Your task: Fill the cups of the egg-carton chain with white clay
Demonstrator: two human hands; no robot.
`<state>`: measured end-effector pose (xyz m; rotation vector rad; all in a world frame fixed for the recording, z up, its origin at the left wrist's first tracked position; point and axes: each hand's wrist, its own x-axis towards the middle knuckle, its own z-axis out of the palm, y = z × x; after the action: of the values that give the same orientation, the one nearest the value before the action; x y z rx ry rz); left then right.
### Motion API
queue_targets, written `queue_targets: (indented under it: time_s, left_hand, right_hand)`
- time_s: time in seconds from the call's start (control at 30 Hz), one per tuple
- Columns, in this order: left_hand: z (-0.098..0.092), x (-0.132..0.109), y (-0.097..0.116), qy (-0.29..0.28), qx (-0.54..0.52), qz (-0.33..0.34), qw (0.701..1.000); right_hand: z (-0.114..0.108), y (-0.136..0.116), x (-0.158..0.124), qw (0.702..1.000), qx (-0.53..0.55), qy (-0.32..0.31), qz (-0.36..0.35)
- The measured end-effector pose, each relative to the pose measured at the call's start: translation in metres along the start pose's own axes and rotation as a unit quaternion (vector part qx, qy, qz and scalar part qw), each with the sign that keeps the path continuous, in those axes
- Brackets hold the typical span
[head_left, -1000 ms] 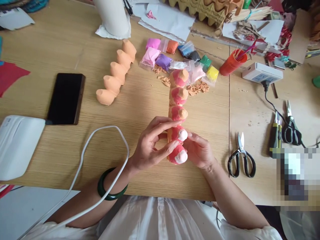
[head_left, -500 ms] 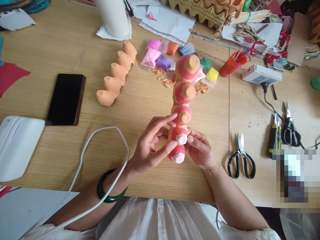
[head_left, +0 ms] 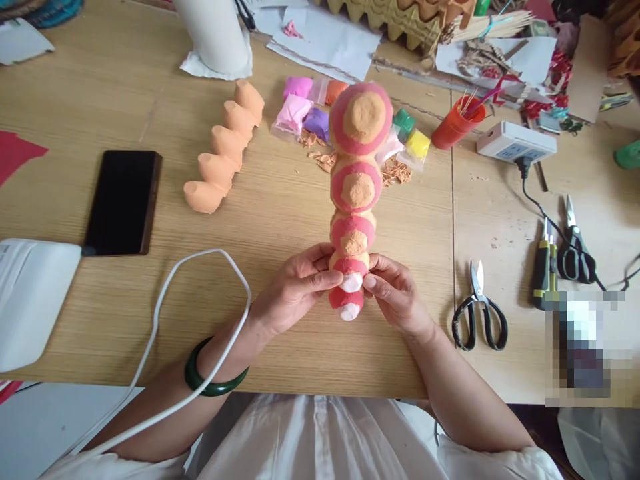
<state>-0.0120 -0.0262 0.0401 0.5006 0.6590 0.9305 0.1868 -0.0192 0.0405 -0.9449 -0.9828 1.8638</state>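
An orange egg carton strip (head_left: pixel 356 190) with pink-red clay rings around its bumps is held up over the table, its far end raised toward me. Its two nearest bumps have white-pink clay tips; the farther tips are bare orange. My left hand (head_left: pixel 295 287) grips the strip near its lower end, thumb beside the second white tip. On the opposite side, my right hand (head_left: pixel 397 293) pinches the same bump between thumb and fingers. A second, plain orange egg carton strip (head_left: pixel 225 150) lies on the table to the left.
Bags of coloured clay (head_left: pixel 294 113) and orange shavings (head_left: pixel 397 172) lie behind the strip. Scissors (head_left: pixel 479 310) rest at right, near a red cup of sticks (head_left: pixel 457 123) and a power strip (head_left: pixel 517 141). A white cable (head_left: pixel 160 300) loops over my left forearm; a black phone (head_left: pixel 123 200) lies left.
The far end of the held strip has tilted up toward me. My left fingers, spread along the strip before, have drawn down and closed around its lower part.
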Motion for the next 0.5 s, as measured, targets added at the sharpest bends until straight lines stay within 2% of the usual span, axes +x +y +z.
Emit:
queue_targets:
  time_s: [0.27,0.5]
  left_hand:
    - [0.0042,-0.0010,0.0029,-0.007,0.050,0.062,0.997]
    - [-0.0009,-0.0020,-0.0031,0.018,0.112,0.095,0.989]
  right_hand:
    - [-0.0016,-0.0003,0.0007,1.000,0.020,-0.008,-0.007]
    - [0.0023,-0.0033,0.0013,1.000,0.009,-0.016,-0.014]
